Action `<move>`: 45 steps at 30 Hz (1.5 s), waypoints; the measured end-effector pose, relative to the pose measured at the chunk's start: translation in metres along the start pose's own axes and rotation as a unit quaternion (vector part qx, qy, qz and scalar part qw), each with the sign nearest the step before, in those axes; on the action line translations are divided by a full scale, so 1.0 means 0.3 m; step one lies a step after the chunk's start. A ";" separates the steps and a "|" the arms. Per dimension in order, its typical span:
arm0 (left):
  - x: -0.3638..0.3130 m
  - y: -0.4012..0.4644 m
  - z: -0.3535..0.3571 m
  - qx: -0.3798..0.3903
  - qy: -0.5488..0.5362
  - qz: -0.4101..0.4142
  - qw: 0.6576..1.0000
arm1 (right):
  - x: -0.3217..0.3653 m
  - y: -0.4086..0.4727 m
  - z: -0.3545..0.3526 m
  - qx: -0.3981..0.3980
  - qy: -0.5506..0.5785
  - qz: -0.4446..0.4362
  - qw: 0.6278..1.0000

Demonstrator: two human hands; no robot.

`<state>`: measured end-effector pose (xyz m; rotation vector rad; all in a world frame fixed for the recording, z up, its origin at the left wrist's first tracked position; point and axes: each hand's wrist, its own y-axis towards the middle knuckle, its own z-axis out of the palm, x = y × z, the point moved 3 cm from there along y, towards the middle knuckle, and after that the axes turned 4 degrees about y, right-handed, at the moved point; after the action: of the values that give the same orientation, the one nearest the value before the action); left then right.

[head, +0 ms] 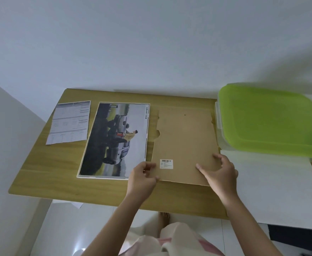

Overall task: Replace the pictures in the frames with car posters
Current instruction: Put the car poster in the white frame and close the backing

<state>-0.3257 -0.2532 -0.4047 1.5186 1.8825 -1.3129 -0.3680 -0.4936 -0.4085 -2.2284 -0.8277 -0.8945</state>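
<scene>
Brown backing board (pixel 184 143) pinched at its near-left corner by left hand (pixel 144 177), pressed under spread fingers of right hand (pixel 220 173), car poster (pixel 114 140) laid just left of the fingers.

Brown backing board (pixel 184 145) lies flat on the wooden table (pixel 59 172), just right of the car poster (pixel 114 141). Left hand (pixel 144 177) pinches its near-left corner; right hand (pixel 220 172) rests fingers spread on its near-right corner. Green-lidded bin (pixel 271 119) stands at right.

Soft, even, rather dim daylight with a cool grey cast. Faint shadows lie along the counter's (pixel 40 169) far edge. A bright glare patch shines on the floor (pixel 77 250) tiles. Wide-angle distortion bends the edges; detail is slightly soft throughout.
</scene>
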 end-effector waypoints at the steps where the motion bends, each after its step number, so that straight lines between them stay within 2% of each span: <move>1: -0.010 -0.002 -0.014 -0.001 -0.009 0.006 1.000 | 0.007 -0.009 0.001 -0.007 0.010 -0.002 1.000; 8: -0.005 -0.013 -0.165 -0.038 -0.036 0.031 0.998 | 0.104 -0.081 0.082 -0.020 0.052 -0.062 0.997; 18: 0.156 -0.034 -0.447 -0.150 -0.101 -0.037 0.983 | 0.295 -0.159 0.339 0.110 0.044 -0.143 0.983; 23: 0.216 0.000 -0.537 -0.181 -0.107 -0.066 0.975 | 0.356 -0.175 0.439 0.150 0.043 -0.148 0.977; 31: 0.262 0.095 -0.591 -0.179 -0.055 -0.077 0.979 | 0.366 -0.164 0.526 0.174 0.030 -0.113 0.978; 37: 0.301 0.135 -0.594 -0.177 0.005 -0.089 0.980 | 0.353 -0.162 0.552 0.177 0.011 -0.118 0.977; 45: 0.327 0.155 -0.572 -0.176 0.094 -0.052 0.979 | 0.300 -0.149 0.577 0.190 -0.026 -0.148 0.970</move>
<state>-0.2745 -0.0572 -0.4159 1.4130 2.1987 -0.8374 -0.2824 -0.3143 -0.4318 -1.8295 -1.2654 -0.7359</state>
